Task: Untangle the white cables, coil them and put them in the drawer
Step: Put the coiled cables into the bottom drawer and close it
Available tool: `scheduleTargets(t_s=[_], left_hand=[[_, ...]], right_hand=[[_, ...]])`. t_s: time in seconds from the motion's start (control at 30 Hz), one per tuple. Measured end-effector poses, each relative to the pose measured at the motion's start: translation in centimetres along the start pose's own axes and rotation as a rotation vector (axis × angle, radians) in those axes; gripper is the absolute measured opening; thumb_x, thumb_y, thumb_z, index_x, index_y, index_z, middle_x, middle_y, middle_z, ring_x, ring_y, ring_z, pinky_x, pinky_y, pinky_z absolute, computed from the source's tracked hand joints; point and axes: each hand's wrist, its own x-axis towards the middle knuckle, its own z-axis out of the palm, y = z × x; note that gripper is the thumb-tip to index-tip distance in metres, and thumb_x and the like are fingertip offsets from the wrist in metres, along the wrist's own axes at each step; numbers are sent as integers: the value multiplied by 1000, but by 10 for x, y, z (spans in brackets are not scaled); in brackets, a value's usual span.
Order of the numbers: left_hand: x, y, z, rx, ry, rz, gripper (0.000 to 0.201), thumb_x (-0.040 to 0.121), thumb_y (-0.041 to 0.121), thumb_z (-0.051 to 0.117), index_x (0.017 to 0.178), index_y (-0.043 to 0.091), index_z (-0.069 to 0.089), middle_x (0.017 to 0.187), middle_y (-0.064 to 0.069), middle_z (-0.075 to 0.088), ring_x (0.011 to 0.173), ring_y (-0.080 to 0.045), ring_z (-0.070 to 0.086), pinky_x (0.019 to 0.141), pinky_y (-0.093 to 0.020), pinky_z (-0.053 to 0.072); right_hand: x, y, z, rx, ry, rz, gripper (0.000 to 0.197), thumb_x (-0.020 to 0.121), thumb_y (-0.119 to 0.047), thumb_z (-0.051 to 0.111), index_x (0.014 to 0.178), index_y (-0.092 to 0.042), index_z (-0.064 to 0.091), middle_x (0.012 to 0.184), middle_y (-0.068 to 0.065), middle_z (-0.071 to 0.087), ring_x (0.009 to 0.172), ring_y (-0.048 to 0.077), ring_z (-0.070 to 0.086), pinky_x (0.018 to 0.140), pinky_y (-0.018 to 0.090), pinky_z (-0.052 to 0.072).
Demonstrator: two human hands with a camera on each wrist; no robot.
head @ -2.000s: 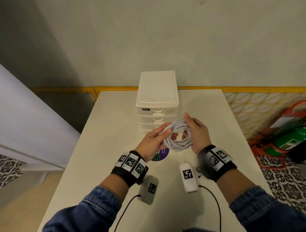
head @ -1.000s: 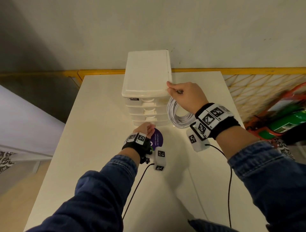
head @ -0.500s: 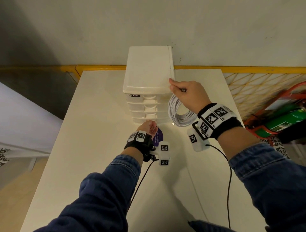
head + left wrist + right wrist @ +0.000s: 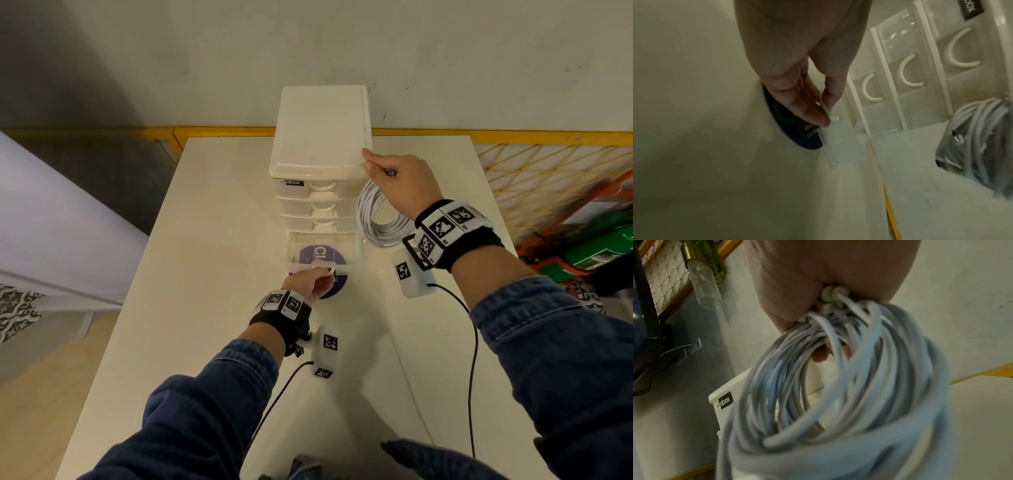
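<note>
Left hand (image 4: pixel 310 281) is pinching the handle of the bottom drawer (image 4: pixel 323 255), holding it pulled out so it is ready for loading. Right hand (image 4: pixel 399 180) is gripping the coiled white cables (image 4: pixel 375 219), dangling below it beside the drawer unit (image 4: pixel 320 137), fingertips bracing its top. Purple disc (image 4: pixel 323 255) under the clear drawer is partly hidden; cable plugs are blurry.

The drawer unit (image 4: pixel 320 137) looks like smooth off-white plastic with a faint sheen, its drawer fronts (image 4: pixel 900 53) clear and glossy, catching small highlights. The white cables (image 4: pixel 376 222) have a smooth, matt rubbery sheath. The desk (image 4: pixel 212 274) has a plain, matt cream surface. A round purple sticker (image 4: pixel 322 260) shows through the clear plastic. The sleeves (image 4: pixel 565 359) are blue denim cloth.
</note>
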Motion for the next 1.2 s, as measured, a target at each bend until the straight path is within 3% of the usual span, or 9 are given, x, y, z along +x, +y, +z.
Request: scheduleTargets(t_s=[0.33,0.53,0.63,0.73,0.87,0.97,1.03,1.13,1.2], left_hand=[[-38,-27,-26,178,-34,-50,6,84,-1,66,82,2,61,56,-5,67,47,-12,64,53,-23,57],[-47,-21,-29,265,-73,-32,6,85,1,66,87,3,61,76,-12,65,53,-13,65,53,-24,58],[-48,-19,-31,292,-78,-26,6,86,0,65,86,1,60,66,-10,67,47,-12,65,52,-25,57],[-47,-15,-35,342,-82,-36,7,85,2,67,86,1,60,57,-7,67,48,-12,65,55,-26,58],[-54,9,-38,765,-143,-182,12,87,4,65,81,-5,61,61,-12,70,49,-15,66,60,-28,58],[-66,45,-44,1215,-218,-184,14,87,0,60,78,-11,60,71,-16,70,46,-15,66,55,-26,59],[-72,69,-44,1376,-205,-31,14,87,5,60,76,-4,62,68,-12,72,48,-13,64,51,-23,54],[-71,80,-35,1420,51,579,11,86,13,59,78,6,59,73,-6,63,64,-19,57,60,-25,43],[-66,70,-24,1317,101,929,8,87,11,57,87,4,61,86,-13,61,78,-27,56,71,-30,42]], right_hand=[[-4,-2,1,-40,11,7,34,94,-38,49,125,-27,59,125,2,63,114,14,58,100,26,43],[-8,-7,-1,-79,23,5,34,94,-38,48,123,-25,60,122,2,64,112,16,59,98,25,43],[-19,-10,2,-93,168,-13,35,95,-38,47,98,-13,72,89,10,72,86,24,65,81,31,51],[-36,-12,22,79,298,39,38,94,-38,49,80,-8,69,68,8,64,64,20,58,62,28,45],[-52,-2,75,212,165,217,39,92,-44,49,77,-13,66,58,-3,54,59,20,54,60,30,44],[-55,17,105,250,65,345,38,93,-44,47,82,-14,67,74,2,64,74,20,58,72,31,46],[-54,28,117,232,34,409,41,95,-43,44,82,-12,66,83,7,65,80,23,58,78,33,45],[-51,34,126,211,38,501,47,97,-42,41,83,-4,65,86,16,64,82,29,57,77,34,43],[-48,33,130,187,36,518,51,98,-41,37,93,0,66,96,19,67,90,33,60,80,35,44]])
